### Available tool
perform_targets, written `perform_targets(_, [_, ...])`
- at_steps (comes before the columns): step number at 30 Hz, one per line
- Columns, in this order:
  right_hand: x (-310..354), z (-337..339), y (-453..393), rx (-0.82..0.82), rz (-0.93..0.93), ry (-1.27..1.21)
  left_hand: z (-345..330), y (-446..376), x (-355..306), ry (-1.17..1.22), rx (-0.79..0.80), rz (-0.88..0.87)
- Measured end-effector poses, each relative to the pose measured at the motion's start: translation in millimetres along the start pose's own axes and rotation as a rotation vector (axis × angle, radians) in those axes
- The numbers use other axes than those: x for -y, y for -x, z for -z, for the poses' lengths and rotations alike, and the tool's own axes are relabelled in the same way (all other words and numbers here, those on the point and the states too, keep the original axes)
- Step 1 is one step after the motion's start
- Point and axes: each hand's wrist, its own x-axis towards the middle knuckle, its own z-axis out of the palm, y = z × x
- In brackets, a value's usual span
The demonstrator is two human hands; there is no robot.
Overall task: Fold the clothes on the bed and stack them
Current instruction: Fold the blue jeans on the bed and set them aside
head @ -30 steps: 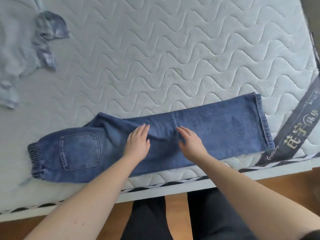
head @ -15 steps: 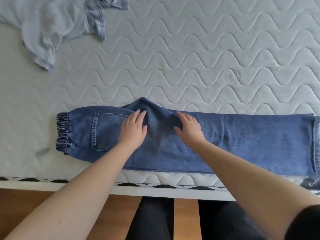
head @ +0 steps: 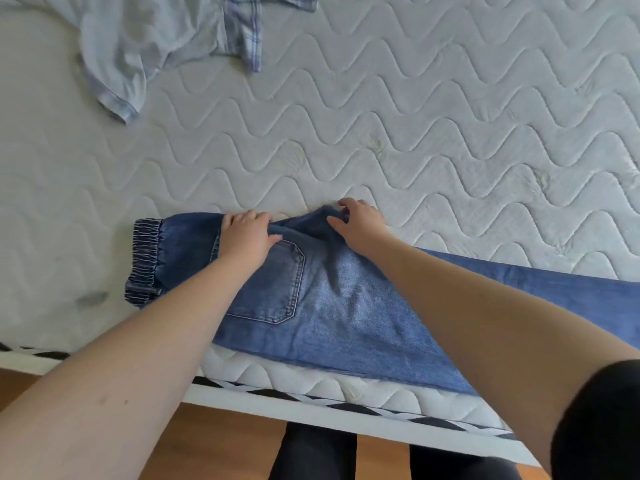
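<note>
A pair of blue jeans (head: 346, 306) lies folded lengthwise along the near edge of the mattress (head: 381, 133), elastic waistband at the left, back pocket up, legs running off to the right. My left hand (head: 244, 235) lies on the far edge of the jeans above the pocket, fingers curled over the cloth. My right hand (head: 356, 221) pinches the pointed crotch flap at the far edge, thumb on top and fingers tucked under it.
A crumpled pale blue shirt (head: 138, 46) lies at the far left of the mattress. The bed's near edge has a black-and-white checked trim (head: 346, 403). Below it are a wooden floor and my dark-trousered legs (head: 311, 455).
Both hands slid from the middle of the jeans up to their far edge. My right hand took hold of the crotch flap. The view shifted left and closer.
</note>
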Motion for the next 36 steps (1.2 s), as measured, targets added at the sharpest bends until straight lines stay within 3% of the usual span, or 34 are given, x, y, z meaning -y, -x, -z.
perform_targets(4, [10,-3,-16,0.041,-0.026,0.049,2,-2,23,-0.024,-0.001,-0.033])
perform_targets(10, [-7,-1,-11,-0.129,0.019,-0.197,4,-5,50,0.025,0.011,-0.053])
perform_targets(13, [-11,-8,-13,-0.166,-0.016,-0.200,2,-4,72,0.046,-0.063,-0.030])
perform_targets(17, [-7,-11,-18,-0.177,-0.059,-0.157,-1,-5,90,0.112,-0.176,0.031])
perform_targets(21, [-1,-10,-18,-0.083,0.056,-0.172,-2,-11,95,0.219,-0.178,0.076])
perform_targets(25, [2,-2,-30,-0.127,0.043,-0.137,-3,-13,105,0.074,-0.169,0.082])
perform_targets(28, [0,-6,-35,-0.149,0.003,-0.012,-6,-9,100,0.030,-0.152,0.169])
perform_targets(31, [2,-13,-31,-0.189,0.011,0.179,-6,-7,80,0.072,-0.152,0.068])
perform_targets(33, [4,-12,-28,-0.167,-0.002,0.166,-4,-9,61,0.109,-0.113,-0.015])
perform_targets(36, [6,-4,-24,-0.109,-0.008,0.019,-3,-16,43,0.126,-0.056,0.007])
